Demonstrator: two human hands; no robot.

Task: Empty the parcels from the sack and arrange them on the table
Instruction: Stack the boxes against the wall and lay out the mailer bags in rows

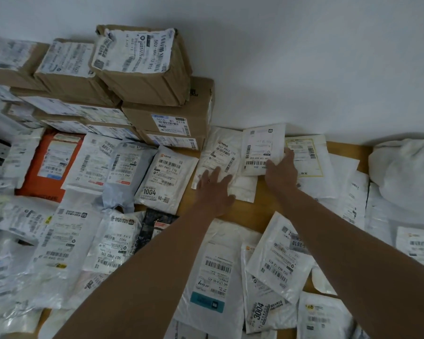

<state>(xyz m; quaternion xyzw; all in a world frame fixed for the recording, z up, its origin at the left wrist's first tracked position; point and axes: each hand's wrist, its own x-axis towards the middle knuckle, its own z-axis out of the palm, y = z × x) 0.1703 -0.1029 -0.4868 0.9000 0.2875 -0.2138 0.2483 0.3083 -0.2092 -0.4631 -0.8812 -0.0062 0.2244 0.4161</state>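
Note:
Many white plastic mailers cover the wooden table (260,211). My left hand (214,189) lies flat, fingers spread, on the near edge of a white mailer (220,152) marked 507 P802 170. My right hand (280,171) grips the lower right corner of a smaller white parcel (261,148) with barcodes, which stands tilted up near the wall. A crumpled white sack (406,172) lies at the far right of the table. An orange mailer (49,162) and a grey-blue one (125,172) lie among the white ones on the left.
Brown cardboard boxes (142,67) are stacked in layers at the back left against the white wall (304,57). A yellow-bordered mailer (306,155) lies just right of my right hand. More mailers (216,275) lie under my forearms.

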